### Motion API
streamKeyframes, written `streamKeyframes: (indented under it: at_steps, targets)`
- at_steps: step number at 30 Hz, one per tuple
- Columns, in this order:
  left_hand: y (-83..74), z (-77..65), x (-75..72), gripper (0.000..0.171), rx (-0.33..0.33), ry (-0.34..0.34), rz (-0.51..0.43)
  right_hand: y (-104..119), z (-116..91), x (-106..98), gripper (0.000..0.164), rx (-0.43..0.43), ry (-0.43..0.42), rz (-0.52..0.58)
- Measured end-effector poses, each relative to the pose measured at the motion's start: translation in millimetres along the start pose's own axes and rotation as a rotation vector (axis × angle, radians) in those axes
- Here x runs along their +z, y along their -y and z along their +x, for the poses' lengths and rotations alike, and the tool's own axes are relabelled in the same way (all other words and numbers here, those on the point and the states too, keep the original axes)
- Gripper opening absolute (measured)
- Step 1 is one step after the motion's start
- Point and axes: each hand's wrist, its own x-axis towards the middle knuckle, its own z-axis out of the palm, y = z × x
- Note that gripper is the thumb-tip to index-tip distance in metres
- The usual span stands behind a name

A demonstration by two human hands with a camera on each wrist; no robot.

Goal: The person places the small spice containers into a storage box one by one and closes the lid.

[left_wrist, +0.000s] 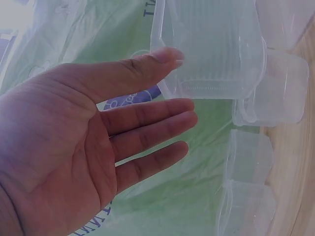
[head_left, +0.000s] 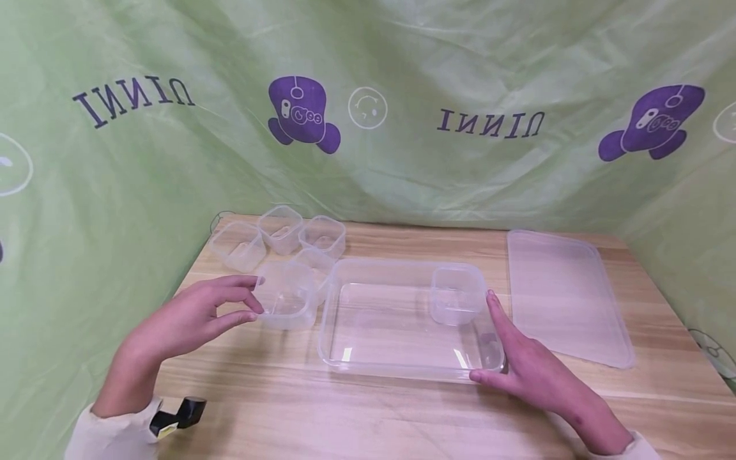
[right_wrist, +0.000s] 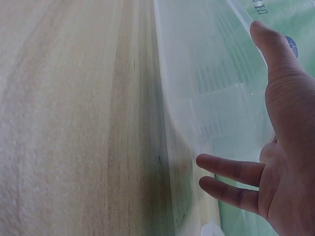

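Note:
My left hand point(head_left: 198, 316) pinches the left rim of a small clear plastic container point(head_left: 287, 300) between thumb and fingers. In the left wrist view the thumb point(left_wrist: 165, 56) lies at the container's corner, with three fingers fairly straight below. Just right of it stands a large clear rectangular box point(head_left: 397, 377), with one small container point(head_left: 457, 300) inside at its right. Against the box's near right corner rests my right hand point(head_left: 531, 370), fingers mostly straight. The right wrist view shows its thumb point(right_wrist: 273, 46) by the rim and two fingers near the box's base.
Small clear containers point(head_left: 238, 248) stand together at the back left of the wooden table point(head_left: 374, 421); one point(head_left: 313, 262) is partly hidden behind the pinched one. A flat clear lid point(head_left: 566, 300) lies at the right. Green printed cloth point(head_left: 402, 179) hangs around the table.

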Motion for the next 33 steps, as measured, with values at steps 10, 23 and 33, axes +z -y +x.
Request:
streamKeyframes:
  at_steps: [10,23,33]
  targets:
    - [-11.4,8.4,6.5,0.020,0.055,-0.027,0.002,-1.0,0.1,0.0,0.124,-0.003,-0.001,-0.006]
    - [-22.6,25.3,21.7,0.023,0.156,-0.038,0.007,0.2,-0.3,0.6,0.124,-0.002,-0.009,0.008]
    - [-36.8,39.5,34.1,0.021,0.216,-0.020,-0.080,-0.3,-0.4,0.9,0.124,-0.008,-0.020,0.000]
